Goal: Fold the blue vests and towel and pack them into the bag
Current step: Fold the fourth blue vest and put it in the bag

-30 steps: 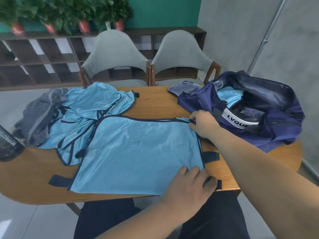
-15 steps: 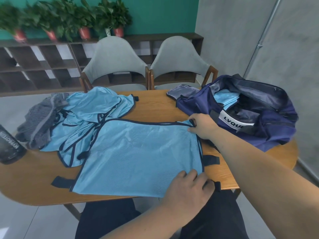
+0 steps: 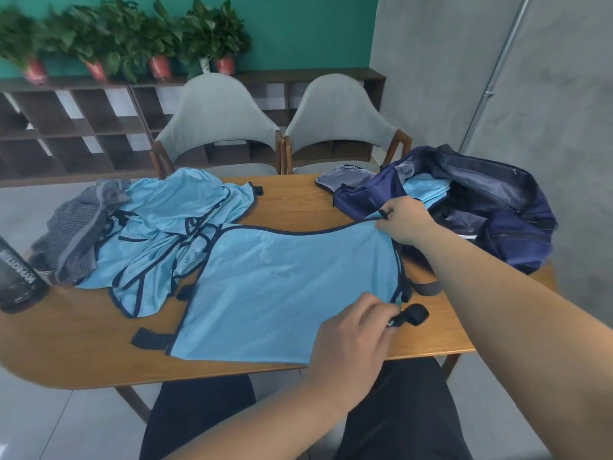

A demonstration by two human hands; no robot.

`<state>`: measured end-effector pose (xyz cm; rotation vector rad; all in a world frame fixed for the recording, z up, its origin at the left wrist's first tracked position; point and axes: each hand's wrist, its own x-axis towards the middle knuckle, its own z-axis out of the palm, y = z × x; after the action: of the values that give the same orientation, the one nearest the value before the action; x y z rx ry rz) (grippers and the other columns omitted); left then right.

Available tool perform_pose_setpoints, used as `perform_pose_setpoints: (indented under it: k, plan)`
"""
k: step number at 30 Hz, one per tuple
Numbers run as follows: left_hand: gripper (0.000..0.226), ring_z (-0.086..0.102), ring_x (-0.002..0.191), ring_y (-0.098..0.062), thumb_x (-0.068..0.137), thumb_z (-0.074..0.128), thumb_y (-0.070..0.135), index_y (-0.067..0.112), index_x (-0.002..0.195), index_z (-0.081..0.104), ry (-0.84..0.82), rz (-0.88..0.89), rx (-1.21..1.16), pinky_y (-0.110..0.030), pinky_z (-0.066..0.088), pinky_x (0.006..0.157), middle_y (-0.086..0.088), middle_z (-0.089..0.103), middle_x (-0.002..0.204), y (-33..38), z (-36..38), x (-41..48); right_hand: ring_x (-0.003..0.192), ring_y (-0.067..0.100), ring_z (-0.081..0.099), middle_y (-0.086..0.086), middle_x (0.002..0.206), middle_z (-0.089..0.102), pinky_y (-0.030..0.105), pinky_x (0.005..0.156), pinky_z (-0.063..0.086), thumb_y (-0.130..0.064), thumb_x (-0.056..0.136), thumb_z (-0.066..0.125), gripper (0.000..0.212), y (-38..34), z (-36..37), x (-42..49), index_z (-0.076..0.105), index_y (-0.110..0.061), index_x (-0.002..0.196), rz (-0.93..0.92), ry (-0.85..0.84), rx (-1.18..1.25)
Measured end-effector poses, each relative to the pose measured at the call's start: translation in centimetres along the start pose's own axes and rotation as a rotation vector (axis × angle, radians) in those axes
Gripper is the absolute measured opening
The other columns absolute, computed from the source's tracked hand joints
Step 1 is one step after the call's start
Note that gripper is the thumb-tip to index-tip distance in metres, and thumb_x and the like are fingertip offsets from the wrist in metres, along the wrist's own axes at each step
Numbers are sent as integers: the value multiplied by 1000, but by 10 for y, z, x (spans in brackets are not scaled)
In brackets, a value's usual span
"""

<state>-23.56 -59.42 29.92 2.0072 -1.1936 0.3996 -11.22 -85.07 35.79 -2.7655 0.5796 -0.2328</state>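
Note:
A light blue vest with dark trim lies spread on the wooden table. My right hand pinches its far right corner and holds it lifted off the table. My left hand pinches the near right corner by a black strap. More blue vests lie crumpled at the left, with a grey striped towel beside them. The navy bag stands open at the right with blue fabric inside.
A dark bottle stands at the table's left edge. Two grey chairs sit behind the table, with a shelf and potted plants further back. A grey wall with a pipe is at the right.
Both hands have closed on the vest's right corners and raised that edge off the table. The far edge now sags in a curve.

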Motion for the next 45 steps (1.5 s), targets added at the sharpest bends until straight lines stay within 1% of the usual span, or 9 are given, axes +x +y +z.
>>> perform_pose_setpoints:
  k: [5,9,16,21,27,30,33,40,45]
  plan:
    - [12,57,88,-9,104,62,28,22,114,61,151,-201,-223,-32,50,70,13,54,102,20,-21,9,66,25,49,15,73,54,34,60,42,-21,83,70,31,3,-21,-1,64,10,87,207,26,264]
    - [11,64,93,-12,99,65,34,31,107,59,266,-391,-406,-28,55,74,15,64,99,33,-42,10,63,23,47,11,70,46,23,43,39,-10,82,64,8,-17,-40,-3,56,-11,81,317,-17,663]
    - [13,37,52,-11,99,70,25,26,96,57,512,-765,-647,-24,38,53,11,44,58,23,-80,-7,77,24,68,15,92,68,34,69,60,-11,85,71,25,-93,-28,13,67,-7,109,352,-150,853]
    - [11,69,70,-17,99,70,18,16,101,59,643,-948,-768,-52,64,79,11,66,77,-5,-105,-24,58,21,58,13,73,53,25,52,50,-4,86,66,14,-148,13,19,55,-12,81,285,-212,831]
    - [18,68,69,-2,100,68,10,0,102,54,747,-1173,-816,-37,65,68,-9,53,95,-50,-124,-46,66,25,61,14,77,53,36,65,60,-2,85,74,22,-181,78,36,55,-12,88,279,-272,868]
    - [18,73,92,-23,100,68,14,1,101,55,771,-1299,-780,-43,66,72,-17,59,98,-77,-122,-63,70,21,70,12,81,69,39,77,66,-14,94,74,18,-196,102,33,63,-7,81,244,-283,776]
    - [15,71,90,-27,101,67,15,5,98,56,809,-1390,-791,-47,66,77,-12,58,92,-96,-124,-75,78,22,75,8,87,77,41,80,65,-17,104,59,11,-199,117,25,67,-10,106,169,-204,748]
    - [16,72,96,-27,99,71,19,17,112,62,768,-1423,-758,-51,64,87,-13,67,106,-141,-128,-64,101,15,65,-8,113,71,23,80,48,-7,101,50,29,-166,125,-8,66,-19,122,-154,-54,434]
    - [19,69,89,-21,98,72,19,22,110,58,662,-1248,-489,-38,58,83,-7,70,101,-179,-130,-34,122,30,51,5,128,61,39,97,48,-14,96,62,28,-127,126,-36,67,-19,123,-71,57,249]
